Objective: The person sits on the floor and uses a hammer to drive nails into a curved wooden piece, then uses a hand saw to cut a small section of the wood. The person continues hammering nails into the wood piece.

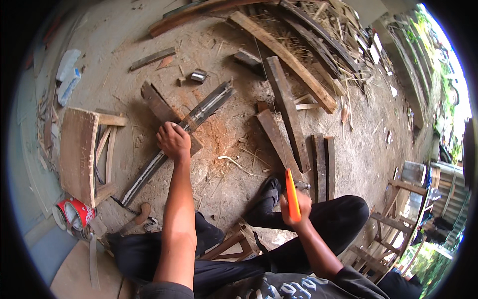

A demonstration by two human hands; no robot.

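My left hand (174,141) is closed over a long dark wood strip (149,172) with a pale line along its top. The strip lies slantwise across a shorter brown wood block (158,103) on the ground. My right hand (297,202), held above my bent leg, grips the orange handle of a handsaw (293,195). The saw's blade is seen almost edge-on, as a thin line running up and away over the timber. Reddish sawdust (211,137) is scattered beside the strip. A small shiny metal cylinder (198,75) lies beyond it.
Several timber pieces (286,107) lie ahead and to the right, with a long beam (284,60) behind them. At left are a wooden box-like frame (77,149) and a red tin (82,212). A curved wooden handle (144,213) lies near my leg. Wooden racks (393,219) stand at right.
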